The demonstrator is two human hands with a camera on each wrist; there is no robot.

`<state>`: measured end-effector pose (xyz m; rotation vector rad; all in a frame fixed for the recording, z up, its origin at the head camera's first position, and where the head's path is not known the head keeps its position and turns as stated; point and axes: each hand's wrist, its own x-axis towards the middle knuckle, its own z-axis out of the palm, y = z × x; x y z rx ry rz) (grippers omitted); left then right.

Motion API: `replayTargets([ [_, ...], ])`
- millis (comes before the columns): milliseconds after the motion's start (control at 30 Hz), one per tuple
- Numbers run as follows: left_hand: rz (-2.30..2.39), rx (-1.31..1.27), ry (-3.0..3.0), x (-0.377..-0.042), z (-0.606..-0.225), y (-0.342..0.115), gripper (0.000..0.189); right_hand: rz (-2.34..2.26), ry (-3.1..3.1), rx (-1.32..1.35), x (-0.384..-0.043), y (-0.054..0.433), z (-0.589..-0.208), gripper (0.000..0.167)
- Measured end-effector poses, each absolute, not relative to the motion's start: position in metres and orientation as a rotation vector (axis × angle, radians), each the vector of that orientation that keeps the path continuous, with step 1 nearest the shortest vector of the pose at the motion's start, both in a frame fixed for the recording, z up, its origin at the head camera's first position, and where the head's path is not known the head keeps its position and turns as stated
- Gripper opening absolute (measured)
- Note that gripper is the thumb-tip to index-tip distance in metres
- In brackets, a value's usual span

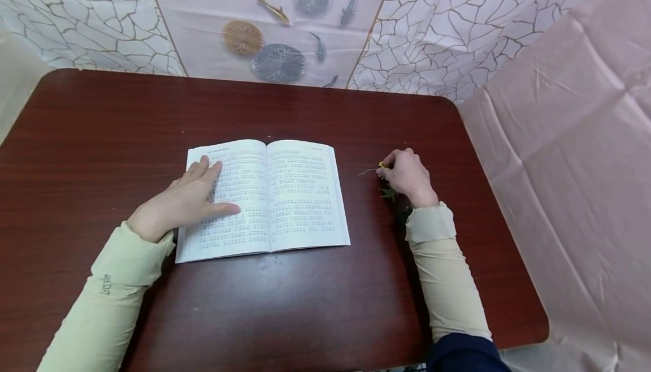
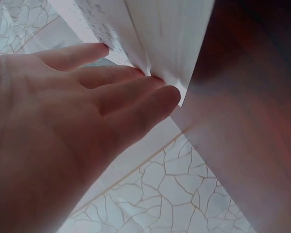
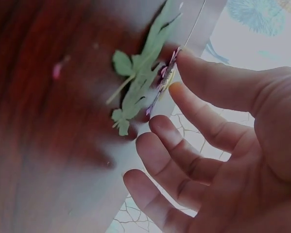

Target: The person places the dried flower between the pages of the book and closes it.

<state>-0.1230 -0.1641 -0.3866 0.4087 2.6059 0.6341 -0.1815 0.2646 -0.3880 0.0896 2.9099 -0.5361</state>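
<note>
An open book (image 1: 300, 197) with printed pages lies on the table. My left hand (image 1: 185, 199) rests on its left page, fingers straight and thumb spread; in the left wrist view the fingertips (image 2: 167, 99) are at the page edge. To the right of the book, my right hand (image 1: 407, 177) pinches a small flower (image 3: 167, 80) between thumb and index finger. Purple and yellow show on the flower, and a thin stem sticks out past the fingertips. Green leaves (image 3: 144, 80) lie on the table just under the right hand, which partly hides them in the head view.
The dark red-brown table (image 1: 285, 310) runs under everything. A tiny pink bit (image 3: 57, 71) lies near the leaves. Something dark (image 1: 403, 215) sits beside the right cuff, partly covered. Patterned cloth (image 1: 427, 27) hangs behind, and pinkish cloth (image 1: 574, 151) on the right.
</note>
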Motion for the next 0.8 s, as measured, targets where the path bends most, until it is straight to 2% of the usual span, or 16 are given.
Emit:
replayTargets([
  [200,0.639,0.436,2.6,-0.123,-0.387,-0.155,0.11,-0.545,2.896,0.078,-0.183,0.266,-0.386,0.017],
  [500,0.608,0.412,2.596,-0.12,-0.385,-0.149,0.112,-0.591,2.846,0.12,-0.185,0.268,-0.386,0.034],
  [800,0.612,0.374,2.584,-0.117,-0.382,-0.157,0.116,-0.619,2.859,0.086,-0.188,0.272,-0.385,0.022],
])
